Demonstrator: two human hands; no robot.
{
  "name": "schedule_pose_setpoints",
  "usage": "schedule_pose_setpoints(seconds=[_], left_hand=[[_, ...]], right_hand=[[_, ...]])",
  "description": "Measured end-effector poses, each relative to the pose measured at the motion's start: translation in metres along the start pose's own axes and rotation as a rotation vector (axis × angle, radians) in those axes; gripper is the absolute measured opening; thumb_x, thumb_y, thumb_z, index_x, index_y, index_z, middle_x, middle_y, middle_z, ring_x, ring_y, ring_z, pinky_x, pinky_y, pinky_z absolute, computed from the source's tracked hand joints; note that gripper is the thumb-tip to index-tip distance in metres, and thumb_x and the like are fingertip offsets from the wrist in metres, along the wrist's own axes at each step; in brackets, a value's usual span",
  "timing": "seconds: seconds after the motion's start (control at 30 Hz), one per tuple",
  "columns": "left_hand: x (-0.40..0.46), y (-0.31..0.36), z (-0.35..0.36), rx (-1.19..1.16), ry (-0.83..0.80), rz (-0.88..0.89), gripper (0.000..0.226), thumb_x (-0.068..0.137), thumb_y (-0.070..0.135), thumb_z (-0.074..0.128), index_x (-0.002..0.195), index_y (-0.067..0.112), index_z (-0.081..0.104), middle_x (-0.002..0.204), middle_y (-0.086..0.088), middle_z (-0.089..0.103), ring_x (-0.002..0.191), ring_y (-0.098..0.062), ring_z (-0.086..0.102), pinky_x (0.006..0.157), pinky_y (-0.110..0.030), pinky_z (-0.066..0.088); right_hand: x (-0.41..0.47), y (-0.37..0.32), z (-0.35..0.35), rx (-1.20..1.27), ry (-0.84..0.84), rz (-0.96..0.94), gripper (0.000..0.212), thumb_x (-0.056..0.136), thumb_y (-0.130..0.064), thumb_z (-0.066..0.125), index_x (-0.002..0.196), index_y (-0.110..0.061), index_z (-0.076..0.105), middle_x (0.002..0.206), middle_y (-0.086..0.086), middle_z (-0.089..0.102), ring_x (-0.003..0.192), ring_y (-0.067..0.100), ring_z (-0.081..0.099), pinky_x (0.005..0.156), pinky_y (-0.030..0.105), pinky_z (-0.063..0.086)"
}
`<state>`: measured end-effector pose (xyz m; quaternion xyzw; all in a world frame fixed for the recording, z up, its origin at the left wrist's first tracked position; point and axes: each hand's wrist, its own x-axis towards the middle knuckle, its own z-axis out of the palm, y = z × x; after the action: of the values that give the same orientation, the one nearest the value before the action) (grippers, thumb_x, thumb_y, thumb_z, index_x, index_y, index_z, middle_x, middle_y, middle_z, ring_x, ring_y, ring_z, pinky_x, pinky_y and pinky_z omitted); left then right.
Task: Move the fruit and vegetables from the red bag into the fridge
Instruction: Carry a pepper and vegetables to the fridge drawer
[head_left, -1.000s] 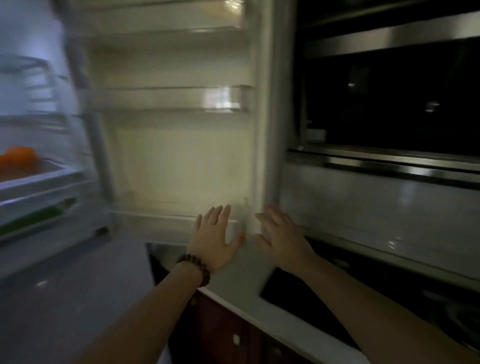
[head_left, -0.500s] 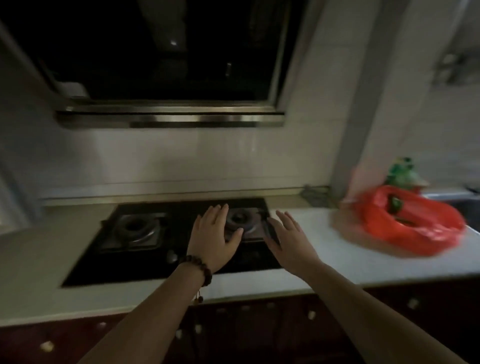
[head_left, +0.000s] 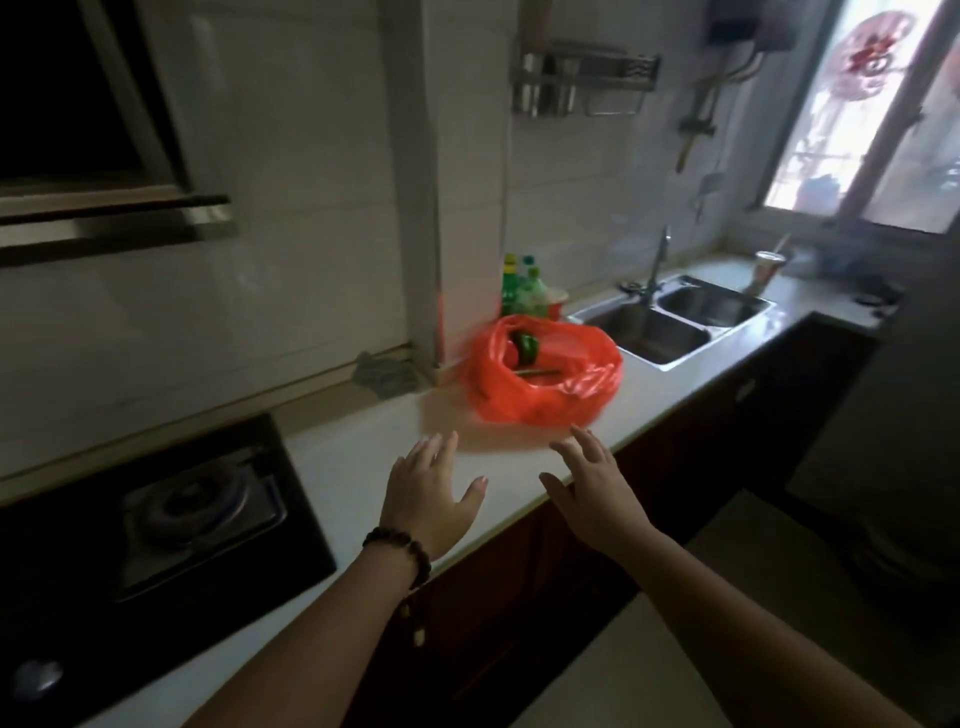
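Beneath both outstretched hands runs a long white stone countertop (head_left: 363, 457), with a black glass gas hob (head_left: 156, 525) set into it to the left of the left hand. Beyond the right hand lies a steel double sink (head_left: 670, 322). Just ahead of the fingertips sits a crumpled red plastic bag (head_left: 545, 374), open-mouthed, with a green pepper (head_left: 527, 347) showing inside. The left hand (head_left: 428, 499) and right hand (head_left: 597, 488) hover near it, fingers spread and empty, not touching it.
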<state>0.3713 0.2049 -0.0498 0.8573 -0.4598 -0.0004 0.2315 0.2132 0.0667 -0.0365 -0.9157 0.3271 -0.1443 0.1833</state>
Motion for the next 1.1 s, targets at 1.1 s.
schedule_pose_setpoints(seconds=[1.1], left_hand=[[0.442,0.060,0.211,-0.089,0.201,-0.413,0.058,0.086,0.033,0.059,0.139,0.016,0.040,0.140,-0.002,0.040,0.130,-0.018,0.039,0.108,-0.029,0.034]], right_hand=[[0.528,0.251,0.032,0.012,-0.434,-0.341,0.072,0.084,-0.057,0.055,0.143,-0.019,0.034,0.153,0.008,0.024,0.141,0.028,0.023,0.114,0.040,0.027]])
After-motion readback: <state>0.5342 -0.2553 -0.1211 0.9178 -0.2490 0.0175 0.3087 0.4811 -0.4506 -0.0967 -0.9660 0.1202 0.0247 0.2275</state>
